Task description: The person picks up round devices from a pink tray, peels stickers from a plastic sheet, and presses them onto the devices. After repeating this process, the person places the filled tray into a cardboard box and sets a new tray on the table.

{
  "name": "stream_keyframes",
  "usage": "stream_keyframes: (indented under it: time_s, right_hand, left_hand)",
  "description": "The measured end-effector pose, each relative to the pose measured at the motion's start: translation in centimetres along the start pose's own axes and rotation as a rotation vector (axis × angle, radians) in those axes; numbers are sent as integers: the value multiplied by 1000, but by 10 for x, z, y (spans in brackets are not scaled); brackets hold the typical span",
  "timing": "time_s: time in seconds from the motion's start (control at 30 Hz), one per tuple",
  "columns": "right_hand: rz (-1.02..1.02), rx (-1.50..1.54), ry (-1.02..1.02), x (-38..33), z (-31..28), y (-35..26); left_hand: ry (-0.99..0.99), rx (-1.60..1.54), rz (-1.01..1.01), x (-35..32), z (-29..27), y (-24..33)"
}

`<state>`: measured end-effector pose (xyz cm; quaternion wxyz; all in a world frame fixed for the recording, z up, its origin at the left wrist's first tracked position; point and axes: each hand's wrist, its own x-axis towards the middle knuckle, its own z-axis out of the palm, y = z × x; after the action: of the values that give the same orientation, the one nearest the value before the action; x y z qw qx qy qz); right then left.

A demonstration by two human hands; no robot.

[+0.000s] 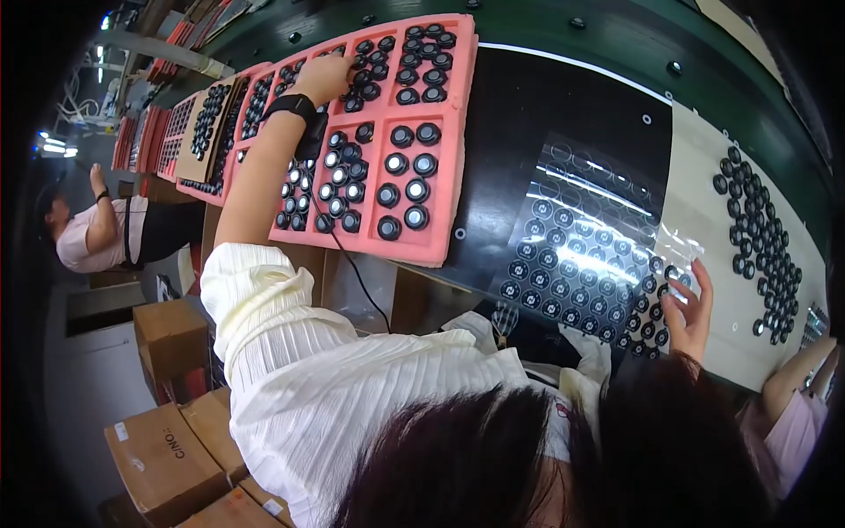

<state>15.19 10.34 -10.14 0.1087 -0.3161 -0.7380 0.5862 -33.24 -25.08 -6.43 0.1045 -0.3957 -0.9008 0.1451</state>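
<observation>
Pink tray (454, 150): left hand (326, 79) at black knobs (371, 91), grip can't tell; right hand (691, 312) spread beside clear sheet (581, 251).

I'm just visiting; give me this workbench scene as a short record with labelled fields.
Left hand: in the pink tray, fingertips among black round parts; grip unclear
Right hand: at the right edge of the clear sheet; hold unclear
Sheet: bears rows of dark discs
Right end: a loose cluster of parts on a pale surface
Wear: black wristband, left wrist
Others: a person at far left
Floor: cardboard boxes
</observation>
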Motion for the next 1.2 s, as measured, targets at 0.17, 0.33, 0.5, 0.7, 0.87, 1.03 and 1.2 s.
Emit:
stream_keyframes:
  time_s: [0.17,0.33,0.5,0.7,0.87,1.03,1.2]
  right_hand:
    - [-124,12,-23,2,-8,20]
    - [-71,13,-88,14,-8,28]
    - [-119,-21,-82,12,-9,24]
    - [-105,6,-70,15,-5,31]
    - [-100,34,-72,14,-6,33]
    - [-71,-14,-55,12,-3,25]
    - [-116,11,-44,14,-2,28]
  left_hand:
    - [71,-329,-29,-15,3,0]
    - [10,-616,-290,-17,6,5]
    - [53,-509,-321,-9,1,11]
    - [197,-216,-292,3,10,17]
    - [30,-635,-524,7,15,8]
    - [38,-557,-463,11,17,8]
    - [-36,-635,-395,5,-10,14]
